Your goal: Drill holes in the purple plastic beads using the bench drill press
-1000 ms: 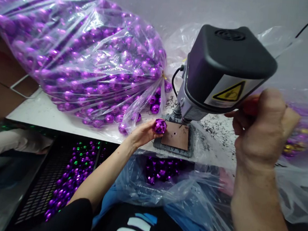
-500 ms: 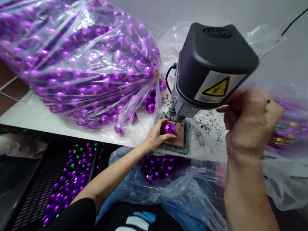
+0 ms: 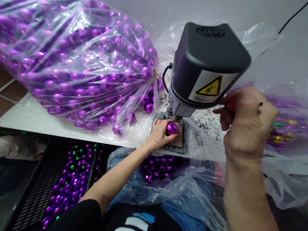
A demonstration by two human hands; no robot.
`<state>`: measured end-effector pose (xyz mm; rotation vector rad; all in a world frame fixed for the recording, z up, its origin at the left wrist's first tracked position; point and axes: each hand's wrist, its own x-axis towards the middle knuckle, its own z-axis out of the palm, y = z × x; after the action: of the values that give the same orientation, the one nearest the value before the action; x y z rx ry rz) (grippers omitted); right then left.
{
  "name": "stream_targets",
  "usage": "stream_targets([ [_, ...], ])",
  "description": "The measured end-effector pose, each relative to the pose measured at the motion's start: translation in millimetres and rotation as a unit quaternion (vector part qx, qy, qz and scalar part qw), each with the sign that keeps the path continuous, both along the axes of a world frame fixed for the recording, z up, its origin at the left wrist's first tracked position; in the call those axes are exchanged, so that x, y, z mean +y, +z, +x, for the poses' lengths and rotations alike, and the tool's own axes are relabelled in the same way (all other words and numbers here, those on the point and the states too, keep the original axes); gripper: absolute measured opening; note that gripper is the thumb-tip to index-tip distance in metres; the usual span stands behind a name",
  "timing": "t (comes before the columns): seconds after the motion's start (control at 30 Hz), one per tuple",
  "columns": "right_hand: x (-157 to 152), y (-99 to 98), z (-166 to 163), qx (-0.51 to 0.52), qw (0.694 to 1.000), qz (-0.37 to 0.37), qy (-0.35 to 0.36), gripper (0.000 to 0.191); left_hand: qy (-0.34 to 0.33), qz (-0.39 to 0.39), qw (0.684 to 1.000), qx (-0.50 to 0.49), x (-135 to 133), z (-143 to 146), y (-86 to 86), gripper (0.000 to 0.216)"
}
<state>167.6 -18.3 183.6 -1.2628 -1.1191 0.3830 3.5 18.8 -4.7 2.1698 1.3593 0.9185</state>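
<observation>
Between the thumb and fingers of my left hand [image 3: 161,133] is a shiny purple faceted ball [image 3: 171,128]. It sits right under the tip of a bench drill press [image 3: 211,59] with a black motor cover, over a brown board [image 3: 178,140] on the drill's base. Whether the bit touches the ball is hard to make out. My right hand [image 3: 249,119] is closed at the drill's right side, on its feed handle, of which a red part and a dark end show.
A big clear bag of purple balls [image 3: 94,61] lies on the white table [image 3: 36,115], left of the drill. Below sit a black crate [image 3: 37,188] of purple and green balls and an open plastic bag [image 3: 185,192] on my lap. Dark shavings litter the tabletop. Another person's sleeve [image 3: 7,148] is at far left.
My left hand has shifted the ball slightly right, in under the drill tip, and its fingers have turned further over it. The right hand keeps its hold on the handle.
</observation>
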Motion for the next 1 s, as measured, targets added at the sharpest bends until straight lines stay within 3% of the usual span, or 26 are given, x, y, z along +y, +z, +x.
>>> stream_targets([
  [0.1, -11, -7.7, -1, -0.030, 1.000, 0.001, 0.001, 0.026, -0.015, -0.014, 1.000, 0.000, -2, -1, 0.4, 0.051],
  [0.27, -36, -37.2, 1, -0.107, 0.994, 0.001, 0.009, 0.024, -0.020, -0.027, 0.999, -0.007, -4, -3, 3.0, 0.048],
  [0.43, -37, -59.4, -4, -0.115, 0.992, 0.036, -0.020, 0.026, -0.018, -0.027, 0.999, -0.015, -6, -2, 4.1, 0.047],
  [0.6, -30, -70.4, -8, -0.105, 0.990, 0.069, -0.066, 0.023, -0.024, -0.022, 0.999, -0.015, -5, -3, 3.9, 0.047],
  [1.0, -26, -89.7, 2, -0.151, 0.981, 0.115, -0.026, 0.016, -0.035, -0.023, 0.999, -0.001, -2, -8, 3.1, 0.048],
])
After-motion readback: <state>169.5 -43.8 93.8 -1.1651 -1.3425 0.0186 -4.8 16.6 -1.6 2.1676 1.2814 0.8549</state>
